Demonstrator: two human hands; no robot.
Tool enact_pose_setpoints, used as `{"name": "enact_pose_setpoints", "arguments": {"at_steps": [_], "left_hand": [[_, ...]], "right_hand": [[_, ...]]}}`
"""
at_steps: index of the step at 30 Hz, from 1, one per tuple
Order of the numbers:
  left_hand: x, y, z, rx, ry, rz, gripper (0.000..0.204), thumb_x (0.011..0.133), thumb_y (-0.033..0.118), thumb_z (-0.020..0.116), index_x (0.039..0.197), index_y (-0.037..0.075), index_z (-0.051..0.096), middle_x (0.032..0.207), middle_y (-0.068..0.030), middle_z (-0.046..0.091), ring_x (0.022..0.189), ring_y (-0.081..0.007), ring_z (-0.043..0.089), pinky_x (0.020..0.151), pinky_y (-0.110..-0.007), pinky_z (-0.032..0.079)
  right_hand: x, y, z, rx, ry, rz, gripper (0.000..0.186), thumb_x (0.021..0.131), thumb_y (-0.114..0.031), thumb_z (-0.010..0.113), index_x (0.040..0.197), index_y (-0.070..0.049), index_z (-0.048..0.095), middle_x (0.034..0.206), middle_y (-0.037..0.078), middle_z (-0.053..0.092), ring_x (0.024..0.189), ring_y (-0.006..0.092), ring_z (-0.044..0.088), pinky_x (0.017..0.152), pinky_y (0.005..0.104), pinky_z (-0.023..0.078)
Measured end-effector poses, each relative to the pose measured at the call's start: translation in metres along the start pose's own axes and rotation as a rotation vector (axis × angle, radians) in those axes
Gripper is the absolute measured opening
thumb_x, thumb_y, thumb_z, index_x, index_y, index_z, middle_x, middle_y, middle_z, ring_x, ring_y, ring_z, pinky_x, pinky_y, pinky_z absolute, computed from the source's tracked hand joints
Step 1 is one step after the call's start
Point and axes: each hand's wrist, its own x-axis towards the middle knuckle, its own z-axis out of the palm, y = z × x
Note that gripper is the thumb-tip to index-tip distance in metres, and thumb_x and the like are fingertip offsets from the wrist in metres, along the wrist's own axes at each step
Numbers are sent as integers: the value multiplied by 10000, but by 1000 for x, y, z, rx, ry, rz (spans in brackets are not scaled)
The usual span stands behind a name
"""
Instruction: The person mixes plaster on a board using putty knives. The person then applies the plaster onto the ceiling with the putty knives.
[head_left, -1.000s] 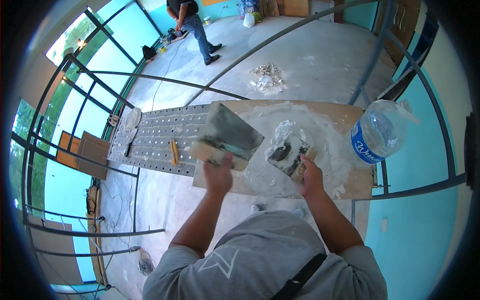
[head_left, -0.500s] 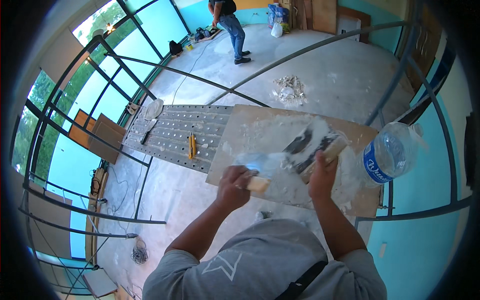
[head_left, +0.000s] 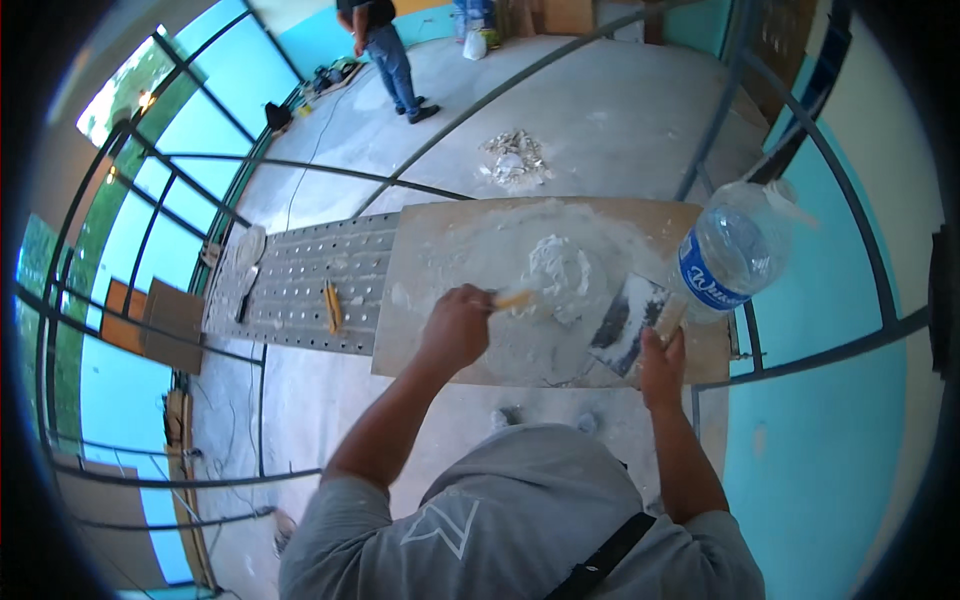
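Observation:
My left hand (head_left: 460,325) is closed around a tool with a pale yellowish handle (head_left: 514,300), blurred, its blade not clear. It hovers over the left half of a brown board (head_left: 425,350) smeared with white paste. A heap of white plaster (head_left: 560,275) lies on the board's middle, just right of that handle. Gripped by its wooden handle in my right hand (head_left: 662,370) is a flat rectangular plastering trowel (head_left: 628,325), its dark blade streaked white, low over the board's right part. A large clear water bottle (head_left: 735,250) with a blue label stands at the board's right edge.
Left of the board runs a perforated metal plank (head_left: 290,255), bearing a yellow utility knife (head_left: 333,306) and a dark-handled blade tool (head_left: 246,296). Scaffold bars (head_left: 500,90) surround me. Beyond, a person (head_left: 388,60) stands near a rubble pile (head_left: 515,160) on the floor.
The trowel in my right hand has moved right and nearer, uncovering the white heap. My left hand has moved forward over the board with its tool. The whole view has shifted.

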Motion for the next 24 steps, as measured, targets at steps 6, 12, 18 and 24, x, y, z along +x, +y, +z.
{"name": "enact_pose_setpoints", "arguments": {"at_steps": [6, 12, 18, 24], "left_hand": [[-18, -133, 14, -755, 159, -967, 410, 823, 227, 700, 1111, -38, 578, 918, -147, 653, 796, -266, 615, 702, -435, 494], [58, -251, 76, -278, -122, -845, 397, 844, 336, 671, 980, -36, 652, 839, -176, 669, 745, -293, 648, 690, -433, 495], [178, -184, 107, -52, -440, -253, 469, 771, 304, 713, 1114, 0, 616, 1031, -206, 660, 916, -363, 639, 810, -431, 486], [150, -37, 19, -78, -408, -173, 522, 755, 294, 714, 1157, -14, 584, 1053, -251, 636, 1016, -376, 608, 867, -431, 465]], "right_hand": [[-30, 9, -59, 0, 315, 222, 472, 902, -210, 599, 1282, 16, 436, 1148, 124, 563, 1013, 206, 539, 896, 330, 428], [-51, 26, -79, 57, 351, 159, 371, 907, -155, 583, 1234, -12, 481, 1097, 86, 577, 955, 180, 546, 847, 320, 437], [-57, 25, -71, 56, 337, 250, 343, 906, -157, 589, 1215, -33, 506, 1065, 60, 581, 926, 155, 535, 834, 310, 433], [-51, 26, -84, -36, 272, 327, 362, 898, -174, 596, 1219, -32, 507, 1079, 53, 582, 954, 155, 534, 858, 307, 426]]}}
